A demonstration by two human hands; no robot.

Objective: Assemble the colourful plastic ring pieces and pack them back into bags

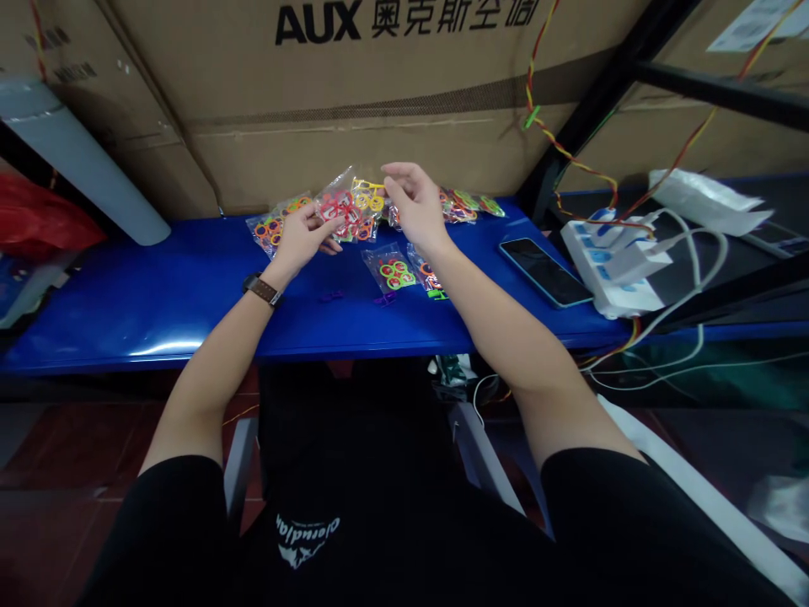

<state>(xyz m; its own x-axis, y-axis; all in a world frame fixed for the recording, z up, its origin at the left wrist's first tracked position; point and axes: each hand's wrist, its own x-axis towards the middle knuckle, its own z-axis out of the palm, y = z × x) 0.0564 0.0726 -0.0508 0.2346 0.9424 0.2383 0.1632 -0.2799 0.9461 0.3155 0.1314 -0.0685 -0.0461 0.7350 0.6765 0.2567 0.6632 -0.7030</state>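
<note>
The left hand (302, 240) and right hand (414, 205) are close together but not touching. The right's fingertips (385, 187) seem to pinch a clear plastic bag (335, 200) of red and yellow rings, while the left's fingers meet its lower edge, their grip unclear. More filled bags (464, 205) lie along the blue surface (158, 312), including a bag of green and red rings (390, 270). Small purple pieces (330, 295) still lie loose, outside any bag.
</note>
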